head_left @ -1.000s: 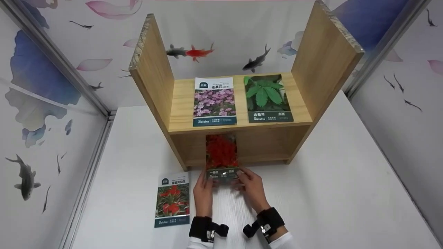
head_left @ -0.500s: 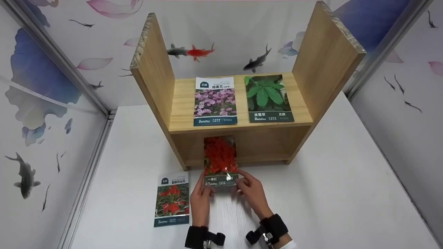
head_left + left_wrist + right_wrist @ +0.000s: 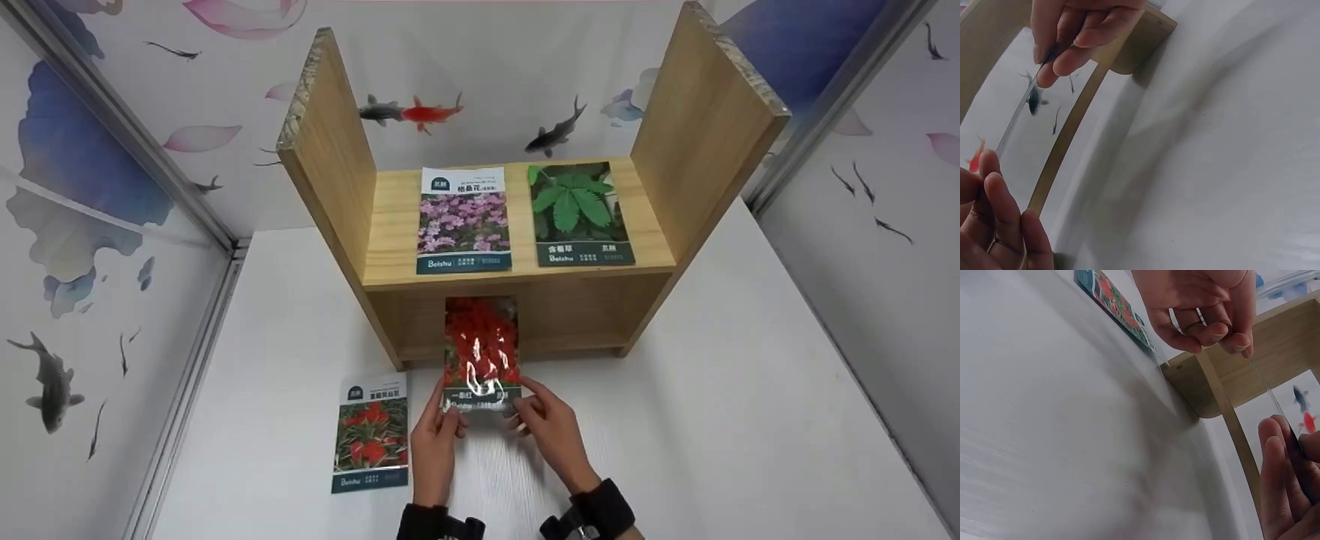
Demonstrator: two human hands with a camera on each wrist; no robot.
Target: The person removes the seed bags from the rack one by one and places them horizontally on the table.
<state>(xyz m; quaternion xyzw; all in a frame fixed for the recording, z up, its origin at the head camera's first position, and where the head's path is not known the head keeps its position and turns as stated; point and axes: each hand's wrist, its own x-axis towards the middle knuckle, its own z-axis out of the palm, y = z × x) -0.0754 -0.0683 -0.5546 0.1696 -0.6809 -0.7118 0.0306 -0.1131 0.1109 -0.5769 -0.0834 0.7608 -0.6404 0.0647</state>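
Observation:
Both hands hold a glossy seed packet with red flowers by its lower corners, in front of the shelf's lower opening. My left hand pinches the left corner between thumb and fingers; my right hand pinches the right one. Light glares off the packet's lower half. Seen edge-on in the left wrist view, the packet is a thin line between the two hands, off the table. A second packet with red flowers lies flat on the table, left of my left hand.
The wooden shelf stands ahead, its two side panels rising high. On its upper board lie a packet with pink flowers and one with green leaves. Printed walls enclose the white table on the left, right and back.
Both hands have drawn the red-flower packet a little toward me, away from the shelf's lower opening. Its face now catches more glare. The other packets stay where they were.

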